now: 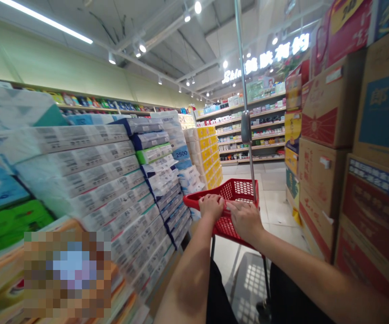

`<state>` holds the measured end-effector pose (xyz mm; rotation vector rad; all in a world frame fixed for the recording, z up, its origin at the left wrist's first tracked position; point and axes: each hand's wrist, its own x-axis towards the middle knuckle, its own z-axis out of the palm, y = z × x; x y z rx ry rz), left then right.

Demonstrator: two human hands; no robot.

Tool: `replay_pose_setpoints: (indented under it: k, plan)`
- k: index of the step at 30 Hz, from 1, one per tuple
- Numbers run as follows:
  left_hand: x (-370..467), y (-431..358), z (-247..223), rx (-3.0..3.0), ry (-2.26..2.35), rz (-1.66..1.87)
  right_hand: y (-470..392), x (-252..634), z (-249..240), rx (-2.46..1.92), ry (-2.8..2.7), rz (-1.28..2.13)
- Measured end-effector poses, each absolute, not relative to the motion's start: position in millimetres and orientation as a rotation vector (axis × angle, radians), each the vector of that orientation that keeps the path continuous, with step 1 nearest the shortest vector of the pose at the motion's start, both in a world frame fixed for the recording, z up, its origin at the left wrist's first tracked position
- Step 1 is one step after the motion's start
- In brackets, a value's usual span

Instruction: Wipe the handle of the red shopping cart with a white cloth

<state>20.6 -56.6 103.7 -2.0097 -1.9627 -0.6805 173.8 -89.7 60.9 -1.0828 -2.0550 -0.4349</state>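
Note:
Ahead of me stands a red plastic shopping cart (226,228) with mesh sides, a dark frame and small wheels. My left hand (212,206) is closed over the near rim of its basket, which serves as the handle. Just to the right, my right hand (246,220) rests on the same red handle with its fingers curled over it; the fingertips are partly hidden. A tall metal pole (244,126) rises at the cart's right side. I can see nothing lying in the visible part of the basket.
Tall stacks of wrapped tissue packs (100,162) line the aisle on my left, with yellow-and-white packs (207,155) farther along. Cardboard boxes (325,180) are piled close on my right. Pale floor tiles (275,202) lead to stocked shelves (258,128) at the back.

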Motion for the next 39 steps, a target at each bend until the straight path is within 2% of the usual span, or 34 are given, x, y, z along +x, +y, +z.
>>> replay_pose_setpoints:
  k: [2, 5, 7, 12, 18, 23, 33, 39]
  plan:
    - [20.2, -57.7, 101.6, -1.991, -1.923, -0.696, -86.5, 172.1, 55.3, -0.998, -2.035, -0.496]
    - [18.8, -59.4, 97.8, -1.984, -1.833, -0.734, -78.1, 180.5, 48.4, -0.605, -2.119, -0.688]
    - [17.9, -59.3, 95.5, -1.985, -1.796, -0.758, -72.6, 190.2, 49.4, -0.488, -2.134, -0.669]
    - [17.1, -55.0, 92.4, -2.007, -1.758, -0.84, -70.5, 201.1, 57.8, -0.805, -1.942, -0.427]
    - [14.9, -53.4, 91.4, -2.002, -1.774, -0.893, -78.7, 199.1, 51.0, -0.524, -2.124, -0.55]
    - [12.2, -51.6, 91.1, -2.006, -1.771, -0.887, -74.5, 203.3, 49.5, -0.7, -1.919, -0.409]
    - [37.0, -63.9, 77.8, -1.89, -1.739, -1.012, -73.3, 181.8, 47.2, -0.872, -1.998, -0.555]
    - [25.4, -62.5, 73.6, -2.058, -1.665, -1.094, -70.5, 191.3, 48.0, -0.634, -2.044, -0.427]
